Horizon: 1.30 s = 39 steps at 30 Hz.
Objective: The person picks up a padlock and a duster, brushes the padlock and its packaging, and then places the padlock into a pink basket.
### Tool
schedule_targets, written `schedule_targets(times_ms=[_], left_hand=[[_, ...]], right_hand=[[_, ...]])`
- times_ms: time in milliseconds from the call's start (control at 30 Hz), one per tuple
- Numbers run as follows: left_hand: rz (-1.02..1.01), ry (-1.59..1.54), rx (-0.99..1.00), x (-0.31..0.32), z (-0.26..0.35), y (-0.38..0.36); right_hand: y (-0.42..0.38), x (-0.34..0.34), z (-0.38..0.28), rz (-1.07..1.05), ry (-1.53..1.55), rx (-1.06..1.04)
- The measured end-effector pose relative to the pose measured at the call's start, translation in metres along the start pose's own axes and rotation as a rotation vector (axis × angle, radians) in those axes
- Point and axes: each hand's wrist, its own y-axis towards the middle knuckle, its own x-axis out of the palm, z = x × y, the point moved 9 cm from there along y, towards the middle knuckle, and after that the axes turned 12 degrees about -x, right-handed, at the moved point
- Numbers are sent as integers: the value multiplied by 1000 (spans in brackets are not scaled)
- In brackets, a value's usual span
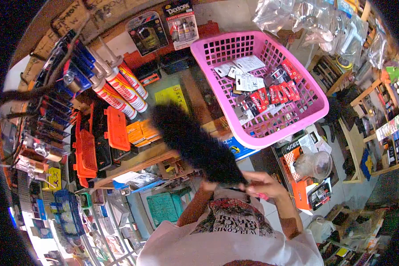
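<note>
A black, fluffy duster (199,146), blurred by motion, slants from in front of my chest toward the shop counter. My right hand (268,185) is closed at its lower end, with a small bit of pink showing under the fingers. My left hand (207,186) is at the other side of that end, its fingers mostly hidden behind the black fibres. Just beyond my right hand stands a pink plastic basket (321,111) holding red-and-white carded packets (277,94).
Silicone tubes (119,95) stand at the left of the counter, near an orange toolbox (85,153) and orange boxes (142,132). Blister packs (181,29) lean at the back. Plastic bags (314,22) hang at upper right. Below right are a clear jar (312,165) and wooden racks (357,150).
</note>
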Motion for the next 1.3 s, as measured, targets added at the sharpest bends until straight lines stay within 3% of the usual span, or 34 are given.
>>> schedule_targets(times_ms=[33,100,200,233,300,400,433,500,767,900,1000,1100,1200,1267,1300], left_hand=[[-245,-155,50,8,-4,-9],[-537,-633,-117,43,14,-3],[-367,-980,-170,48,18,-8],[-302,-1125,-172,49,20,-11],[-305,-1069,-157,53,29,-12],[-103,-721,-222,49,35,-30],[49,-626,-230,21,24,-35],[53,-566,-217,5,27,-45],[206,-484,-157,-15,95,-112],[289,-496,-38,4,149,-142],[297,-470,42,32,184,-158],[373,-438,116,48,206,-169],[313,-485,145,63,215,-162],[365,-511,134,75,217,-152],[230,-481,141,94,220,-141]], right_hand=[[15,-6,8,-21,-141,-55],[51,24,-15,-85,-106,-158],[97,41,-23,-59,-5,-267],[105,36,-18,66,78,-268],[118,31,-12,94,203,-326],[134,18,-1,105,347,-368],[137,12,1,95,372,-380],[140,10,0,94,395,-376],[128,6,-5,64,215,-371],[104,-1,1,223,-87,-130],[70,0,-13,102,-458,-30],[31,23,-53,-112,-684,-69],[14,84,-87,-459,-656,3],[24,115,-105,-555,-928,-214],[32,139,-114,-568,-1053,-375]])
